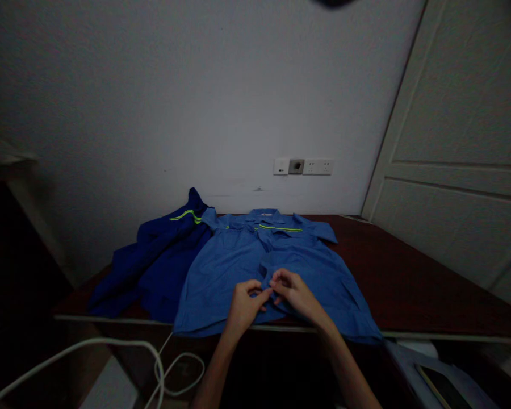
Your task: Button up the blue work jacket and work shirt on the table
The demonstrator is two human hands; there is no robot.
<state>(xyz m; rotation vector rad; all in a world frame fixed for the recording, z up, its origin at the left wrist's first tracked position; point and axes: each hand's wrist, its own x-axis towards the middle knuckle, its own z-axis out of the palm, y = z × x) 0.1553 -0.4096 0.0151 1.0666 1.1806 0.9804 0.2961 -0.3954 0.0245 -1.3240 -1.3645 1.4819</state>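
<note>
Shirt [225, 267]: light blue and short-sleeved, spread on the worktop [417, 284] with its collar toward the wall [221, 96] and its hem toward the person.
Front opening: the strip is rumpled where the hands meet; its two edges could end up out of line, the likely cause being the slack cloth bunched there.
Left hand [246, 304]: thumb and fingers appear to pinch the front edge low on the shirt (whether a button sits between them is too small to tell).
Right hand [296, 292]: fingertips, also apparently pinching that edge, are just beside the left thumb; so close together, the fingers may crowd one another and lose the cloth.
Hem: it hangs past the worktop's front edge, so a tug toward the body could drag the whole shirt forward.
Dark blue garment [166, 272]: heaped against the shirt on the left, its cloth meeting the shirt's sleeve; a sideways pull might bring it along.
Cable [128, 342]: white, looping below the worktop's edge near the hem's left corner; drooping cloth could snag there.
Light: dim, which may make a misaligned edge easy to miss.
Phone [443, 386]: lower right, well apart from the hands, and probably no hindrance.
</note>
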